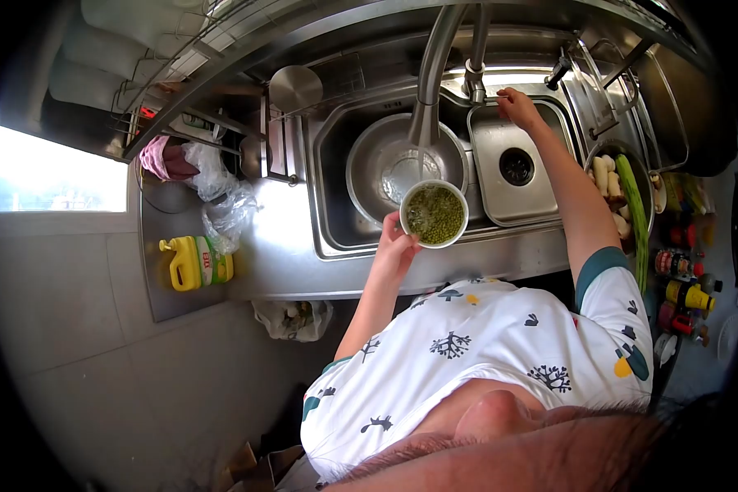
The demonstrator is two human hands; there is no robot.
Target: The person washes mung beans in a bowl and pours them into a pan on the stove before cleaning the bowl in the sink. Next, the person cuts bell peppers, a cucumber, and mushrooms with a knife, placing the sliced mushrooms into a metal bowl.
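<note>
My left hand [396,247] grips the rim of a white bowl [465,227] with green mung beans [436,215] in it. The bowl is over the near edge of a large steel basin [354,176] standing in the left sink. Water runs from the faucet spout [424,123] toward the bowl's far rim and the basin; some water lies in the basin. At the back of the sink, my right hand [517,108] is closed at the faucet handle [490,100], its fingertips small and partly hidden.
Right of the basin is a smaller sink [500,201] with a drain. Further right, a pan [596,152] holds pale roots and a long green vegetable [631,193]. A yellow jug [190,264] and plastic bags [225,193] occupy the left counter. A metal rack [295,43] hangs overhead.
</note>
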